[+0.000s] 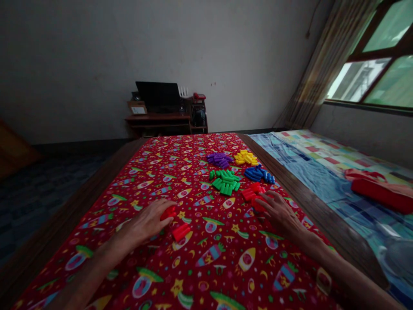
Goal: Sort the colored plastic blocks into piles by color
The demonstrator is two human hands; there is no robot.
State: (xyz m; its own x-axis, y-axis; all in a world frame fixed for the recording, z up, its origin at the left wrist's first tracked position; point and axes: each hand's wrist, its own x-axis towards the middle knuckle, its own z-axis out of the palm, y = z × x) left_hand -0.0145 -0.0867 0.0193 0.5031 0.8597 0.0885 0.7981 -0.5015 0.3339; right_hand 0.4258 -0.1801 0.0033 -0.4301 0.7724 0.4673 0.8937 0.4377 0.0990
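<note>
Left hand (155, 217) down on the cloth-covered surface (127, 157), fingers curved over a few red pieces (169, 212), thumb and fingertips on either side of them; whether it is clamped on them or only cupped around them, I cannot tell; just beside the thumb, on the side towards the other hand, lie loose red pieces (181, 232), their long axis slanting away and to the right; the left hand is clearly the nearer to these, the right well apart. Over on that side, the right hand (279, 211) reaches in with fingers a little spread, fingertips at the near edge of the red pile (253, 191); whether they close on any piece, I cannot tell; the blue pile (256, 173) sits just beyond, the green pile (226, 182) to its left, the purple pile (219, 159) and yellow pile (245, 158) farther off. Hard to make out: the red under the left fingers is partly covered, so no count there; the right fingers hide part of their pile, and single pieces blur together.
</note>
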